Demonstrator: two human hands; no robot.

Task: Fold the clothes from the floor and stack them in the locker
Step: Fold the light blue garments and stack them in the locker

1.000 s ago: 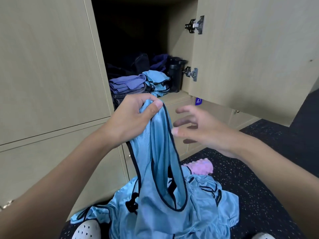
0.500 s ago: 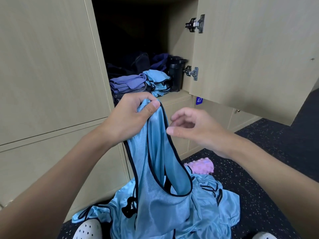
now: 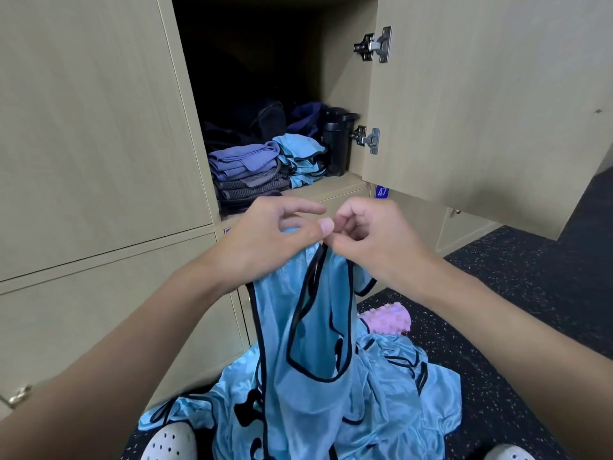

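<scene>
A light blue mesh vest with black trim hangs in front of me. My left hand grips its top at one shoulder strap. My right hand pinches the top edge right beside the left thumb. More blue vests lie heaped on the floor below. The open locker holds a folded purple and grey stack and folded blue vests on its shelf.
The locker door stands open on the right. A black bottle and dark bags sit deep in the locker. A pink item lies on the dark speckled floor. White shoes show at the bottom edge.
My right hand moved left from open air to the vest's top and closed its fingers on the edge. The left hand kept its hold and the vest stayed hanging.
</scene>
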